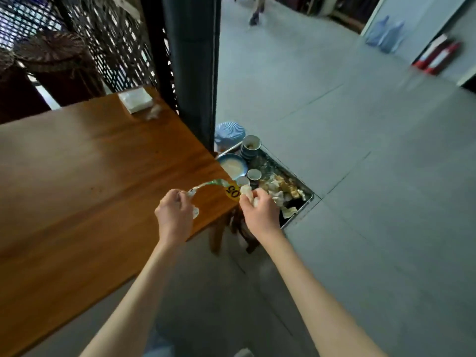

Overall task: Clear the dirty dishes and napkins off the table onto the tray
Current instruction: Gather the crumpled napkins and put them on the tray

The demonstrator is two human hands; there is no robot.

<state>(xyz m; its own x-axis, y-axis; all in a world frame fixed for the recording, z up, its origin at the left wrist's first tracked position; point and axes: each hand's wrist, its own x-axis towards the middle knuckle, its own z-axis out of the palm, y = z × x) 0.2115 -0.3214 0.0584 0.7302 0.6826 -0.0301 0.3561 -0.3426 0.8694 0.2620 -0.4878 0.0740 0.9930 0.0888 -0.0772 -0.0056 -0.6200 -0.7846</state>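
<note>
The crumpled napkins (247, 195) were bunched in the right hand (257, 208), whose fingers curled round the wad, just past the near corner of the wooden table (90, 176) and beside the yellow number sticker (232, 194). The left hand (175, 215) hovered over the table's edge with its fingers curled, pinching a thin green and white wrapper (206, 185). That wrapper ran as a long strip from the left hand's fingers up and to the right, arching toward the sticker and the right hand; its far end pointed at the table's corner. A scrap of white paper (195, 212) showed under the left palm. The metal tray (307, 200) sat lower, just beyond the corner and next to the right hand, holding a blue bowl (233, 164), stacked small cups (250, 148) and soiled paper (280, 190). A napkin stack (135, 100) lay at the table's far end, well apart from both hands.
</note>
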